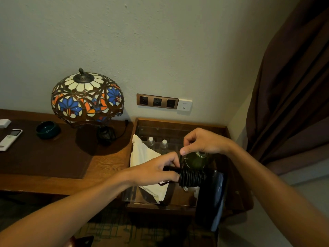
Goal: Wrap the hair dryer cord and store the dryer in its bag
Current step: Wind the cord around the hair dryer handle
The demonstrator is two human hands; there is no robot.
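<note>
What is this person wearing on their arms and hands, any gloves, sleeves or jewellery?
Nothing shows. The left hand and right hand are bare, with no gloves, and no rings can be seen. Both forearms are uncovered as far as the picture's edge: no sleeve, watch or bracelet is in view.

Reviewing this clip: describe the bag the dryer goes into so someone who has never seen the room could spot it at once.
Start at the stained-glass lamp on the wooden desk, then look right to the glass-topped side table below the wall sockets. The bag lies on the glass near its left edge, behind the left hand: a cream cloth pouch, the only pale fabric there.
</note>
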